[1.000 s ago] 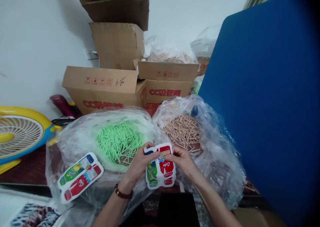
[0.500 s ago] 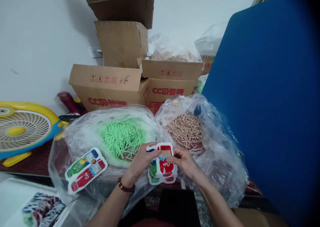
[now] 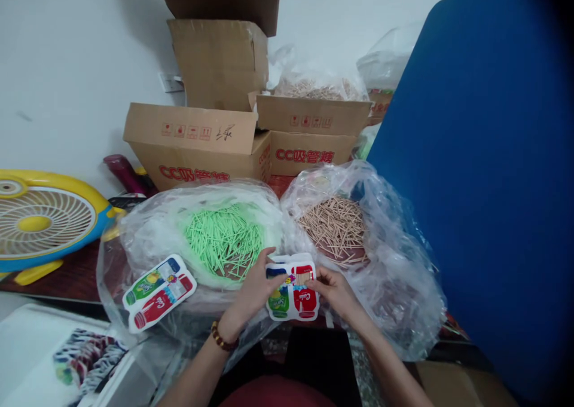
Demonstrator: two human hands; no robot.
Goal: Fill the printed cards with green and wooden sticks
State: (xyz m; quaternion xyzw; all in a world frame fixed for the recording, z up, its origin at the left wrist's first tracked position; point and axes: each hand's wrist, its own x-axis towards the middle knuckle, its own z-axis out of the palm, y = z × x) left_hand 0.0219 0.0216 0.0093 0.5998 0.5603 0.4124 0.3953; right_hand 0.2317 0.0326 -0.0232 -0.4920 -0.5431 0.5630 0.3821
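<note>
My left hand (image 3: 259,281) grips the left side of a bottle-shaped card pack (image 3: 305,302) with a green and a red bottle printed on it. Brown sticks show in the window of its red half. On the pack's right edge, my right hand (image 3: 330,287) pinches near that window. A similar pack (image 3: 159,293) lies at the left on clear plastic. Behind my left hand is a heap of green sticks (image 3: 224,236) in an open plastic bag. Brown sticks (image 3: 336,228) lie in another bag behind my right hand.
Cardboard boxes (image 3: 197,138) stand at the back against the wall. A yellow and blue fan (image 3: 45,219) is at the left, above a white container (image 3: 27,341) holding printed packs. A large blue panel (image 3: 470,174) rises on the right.
The held pack now sits more upright and squared, with a second card edge showing behind its top. My left fingers have shifted on its left side. The whole view has moved slightly.
</note>
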